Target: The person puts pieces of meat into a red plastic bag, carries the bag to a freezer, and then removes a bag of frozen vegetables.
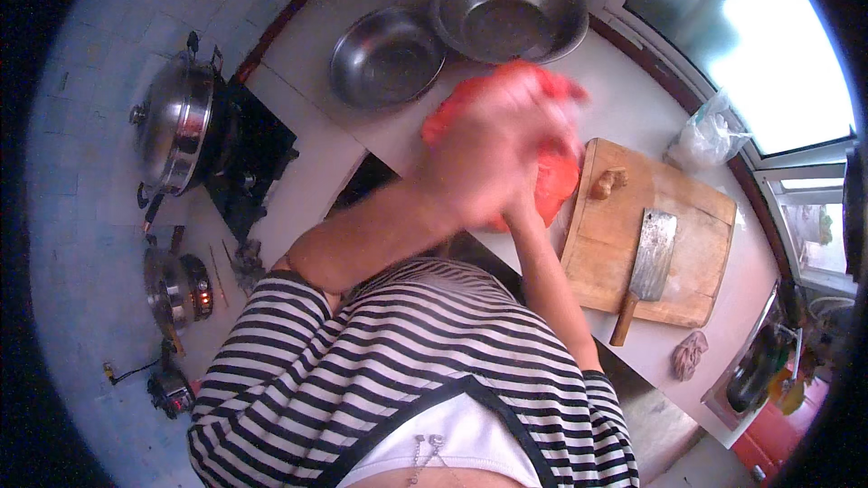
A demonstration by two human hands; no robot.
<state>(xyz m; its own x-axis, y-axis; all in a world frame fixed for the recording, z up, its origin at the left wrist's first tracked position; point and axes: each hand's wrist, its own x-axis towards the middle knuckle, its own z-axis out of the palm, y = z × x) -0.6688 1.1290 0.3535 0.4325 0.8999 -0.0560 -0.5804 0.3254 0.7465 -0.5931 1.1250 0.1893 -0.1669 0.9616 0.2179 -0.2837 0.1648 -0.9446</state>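
Over the counter, a red plastic bag (557, 183) spreads around and beneath my hands. My left hand (475, 149) is blurred and reaches across the bag's top; its fingers lie against the red plastic, and whether they grip it is unclear. Lower and to the right, my right hand (515, 200) is mostly hidden behind the left one, at the bag's near side. What the bag holds is not visible. Beyond it stand a smaller steel basin (388, 57) and a larger steel basin (508, 13).
A wooden cutting board (610, 251) at right carries a cleaver (654, 257) and a ginger root (609, 183). Behind it is a clear plastic bag (708, 135); a crumpled cloth (690, 356) lies nearer. A lidded steel pot (178, 129) stands on the stove at left.
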